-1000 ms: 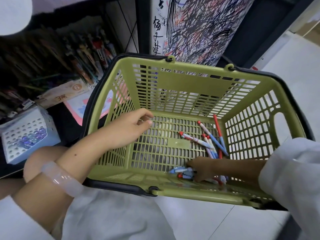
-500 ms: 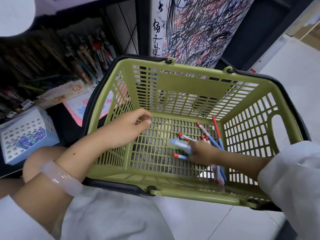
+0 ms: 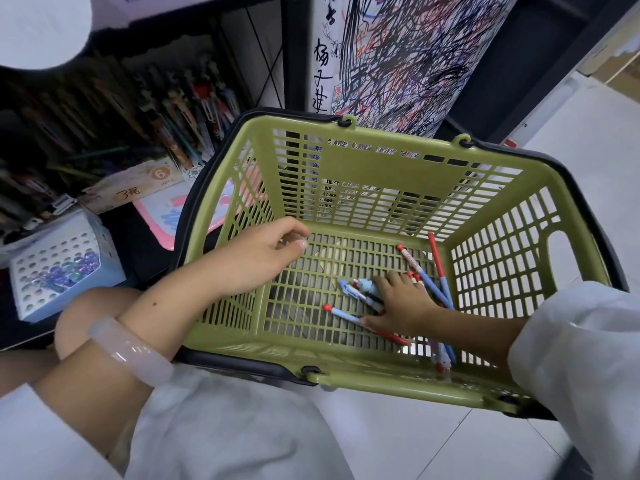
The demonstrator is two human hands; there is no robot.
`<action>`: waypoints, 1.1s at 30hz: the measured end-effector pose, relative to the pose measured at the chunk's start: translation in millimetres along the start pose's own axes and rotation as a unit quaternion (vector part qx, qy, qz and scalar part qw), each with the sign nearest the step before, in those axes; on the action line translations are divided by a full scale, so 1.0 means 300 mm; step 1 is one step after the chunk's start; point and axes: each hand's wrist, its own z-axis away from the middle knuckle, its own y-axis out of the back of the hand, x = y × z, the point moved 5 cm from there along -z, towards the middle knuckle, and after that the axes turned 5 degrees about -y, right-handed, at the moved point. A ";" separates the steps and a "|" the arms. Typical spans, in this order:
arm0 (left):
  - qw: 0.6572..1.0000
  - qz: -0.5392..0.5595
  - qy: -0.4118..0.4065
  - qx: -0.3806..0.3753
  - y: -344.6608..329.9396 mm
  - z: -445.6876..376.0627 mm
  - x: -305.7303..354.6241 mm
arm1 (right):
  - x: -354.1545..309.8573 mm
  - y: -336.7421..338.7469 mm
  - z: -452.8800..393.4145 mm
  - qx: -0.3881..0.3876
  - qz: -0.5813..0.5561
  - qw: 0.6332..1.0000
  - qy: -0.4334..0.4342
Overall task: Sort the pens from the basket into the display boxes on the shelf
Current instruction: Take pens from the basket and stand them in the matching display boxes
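A green slatted basket [image 3: 388,171] with a black rim fills the middle of the view. Several red and blue pens [image 3: 434,268] lie on its floor at the right. My right hand [image 3: 401,306] is down inside the basket, shut on a small bunch of pens [image 3: 360,292] whose ends stick out to the left. My left hand [image 3: 266,254] hangs over the basket's left wall, fingers loosely curled, with nothing in it. Display boxes of pens [image 3: 194,112] stand on the dark shelf at the upper left.
A light blue box [image 3: 59,271] with a perforated white top holds bluish beads at the left. A pink card [image 3: 162,216] lies on the shelf beside the basket. A scribbled test-paper panel [image 3: 398,57] stands behind the basket. White floor tiles [image 3: 595,174] lie to the right.
My right hand has slid from the basket's near edge toward its middle, gathering pens as it went. My left hand has stayed on the left wall.
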 end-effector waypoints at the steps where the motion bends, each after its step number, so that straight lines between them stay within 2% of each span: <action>1: 1.000 -0.002 0.000 0.000 0.000 0.003 0.002 | -0.016 -0.012 0.013 0.003 0.020 1.000 0.013; 6: 1.000 0.010 -0.001 0.000 0.000 0.027 0.005 | -0.085 -0.070 0.055 0.025 0.062 0.993 0.098; 9: 1.000 0.009 -0.006 0.007 0.004 0.036 0.014 | -0.105 -0.073 0.057 0.007 0.027 0.994 0.102; 17: 0.999 0.027 -0.028 0.020 0.005 0.069 0.019 | -0.125 -0.071 0.049 -0.045 0.039 0.992 0.111; 20: 0.998 0.037 -0.030 0.032 0.014 0.091 0.017 | -0.137 -0.009 0.043 -0.084 -0.013 0.991 0.105; 23: 0.995 0.065 -0.039 0.071 0.041 0.110 0.028 | -0.194 0.167 0.028 -0.066 -0.175 0.977 0.105; 24: 0.991 0.079 -0.040 0.096 0.054 0.115 0.034 | -0.224 0.248 0.031 -0.050 -0.268 0.957 0.100; 25: 0.987 0.093 -0.037 0.128 0.071 0.121 0.037 | -0.260 0.333 0.043 -0.038 -0.372 0.922 0.102; 27: 0.970 0.136 -0.027 0.199 0.109 0.141 0.037 | -0.341 0.483 0.084 -0.041 -0.555 0.820 0.136; 29: 0.951 0.213 -0.022 0.225 0.134 0.167 0.036 | -0.434 0.598 0.134 -0.054 -0.652 0.733 0.184; 31: 0.924 0.330 -0.037 0.189 0.137 0.194 0.048 | -0.528 0.682 0.180 -0.047 -0.679 0.696 0.227; 33: 0.877 0.447 -0.055 0.167 0.149 0.228 0.065 | -0.607 0.740 0.214 -0.024 -0.686 0.682 0.252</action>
